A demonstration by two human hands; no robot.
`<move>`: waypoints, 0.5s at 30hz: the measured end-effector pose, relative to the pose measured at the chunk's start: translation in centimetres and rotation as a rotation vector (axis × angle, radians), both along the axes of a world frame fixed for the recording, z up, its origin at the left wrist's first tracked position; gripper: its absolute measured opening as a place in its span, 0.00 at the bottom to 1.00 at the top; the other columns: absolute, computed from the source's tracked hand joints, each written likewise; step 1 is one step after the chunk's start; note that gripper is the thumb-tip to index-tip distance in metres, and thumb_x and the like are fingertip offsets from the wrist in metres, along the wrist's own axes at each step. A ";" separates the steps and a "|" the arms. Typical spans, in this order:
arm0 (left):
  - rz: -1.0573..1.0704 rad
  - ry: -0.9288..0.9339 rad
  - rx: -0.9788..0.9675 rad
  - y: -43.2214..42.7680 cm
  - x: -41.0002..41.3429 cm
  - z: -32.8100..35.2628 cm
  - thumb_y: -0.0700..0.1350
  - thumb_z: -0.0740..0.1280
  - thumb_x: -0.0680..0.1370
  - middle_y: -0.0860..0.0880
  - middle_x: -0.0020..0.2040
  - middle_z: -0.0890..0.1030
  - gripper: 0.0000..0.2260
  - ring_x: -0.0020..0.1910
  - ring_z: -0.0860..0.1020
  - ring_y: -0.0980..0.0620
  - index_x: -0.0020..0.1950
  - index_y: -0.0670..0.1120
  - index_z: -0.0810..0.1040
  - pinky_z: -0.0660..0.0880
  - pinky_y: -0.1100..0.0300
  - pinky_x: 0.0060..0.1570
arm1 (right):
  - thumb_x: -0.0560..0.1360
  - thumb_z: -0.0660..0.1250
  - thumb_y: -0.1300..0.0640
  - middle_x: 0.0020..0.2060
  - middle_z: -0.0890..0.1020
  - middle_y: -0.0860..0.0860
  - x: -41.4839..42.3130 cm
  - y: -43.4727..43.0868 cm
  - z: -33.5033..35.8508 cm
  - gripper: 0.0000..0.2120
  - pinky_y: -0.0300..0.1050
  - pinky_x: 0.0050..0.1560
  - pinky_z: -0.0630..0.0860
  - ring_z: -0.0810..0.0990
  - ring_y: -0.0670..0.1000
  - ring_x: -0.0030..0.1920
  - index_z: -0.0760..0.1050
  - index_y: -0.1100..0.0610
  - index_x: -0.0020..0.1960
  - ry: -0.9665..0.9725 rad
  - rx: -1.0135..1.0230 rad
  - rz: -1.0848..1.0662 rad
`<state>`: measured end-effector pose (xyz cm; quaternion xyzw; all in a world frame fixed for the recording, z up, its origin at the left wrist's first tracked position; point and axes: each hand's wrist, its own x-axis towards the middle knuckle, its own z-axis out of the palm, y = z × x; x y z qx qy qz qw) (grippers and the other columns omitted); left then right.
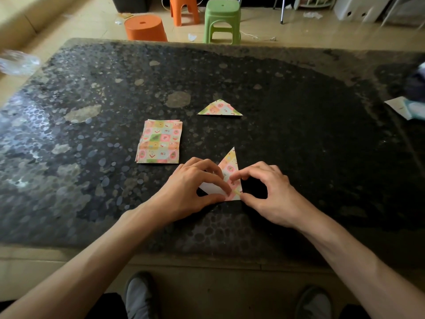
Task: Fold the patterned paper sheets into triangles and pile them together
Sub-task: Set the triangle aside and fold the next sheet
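Observation:
A patterned paper sheet [230, 165], partly folded into a triangle with its white underside showing at the lower left, lies near the table's front. My left hand [195, 187] pinches its lower edge between thumb and curled fingers. My right hand [268, 192] pinches the sheet's right corner with thumb and forefinger. A stack of flat patterned sheets [159, 141] lies just left of and behind my hands. A finished folded triangle [219, 108] lies farther back on the table.
The dark speckled stone table [310, 134] has white papers [406, 107] at its right edge and crumpled clear plastic [17, 62] at the far left. Orange stools [146, 27] and a green stool [222, 20] stand on the floor beyond.

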<state>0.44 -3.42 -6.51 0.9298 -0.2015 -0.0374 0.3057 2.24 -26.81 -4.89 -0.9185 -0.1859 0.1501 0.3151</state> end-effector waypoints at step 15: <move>0.047 0.037 0.014 0.4 -0.1 0.7 0.56 0.76 0.72 0.64 0.58 0.76 0.28 0.66 0.69 0.61 0.68 0.62 0.68 0.69 0.49 0.67 | 0.76 0.71 0.41 0.54 0.69 0.36 -0.7 1.2 -1.4 0.21 0.44 0.60 0.58 0.63 0.41 0.63 0.69 0.34 0.66 -0.123 -0.035 -0.081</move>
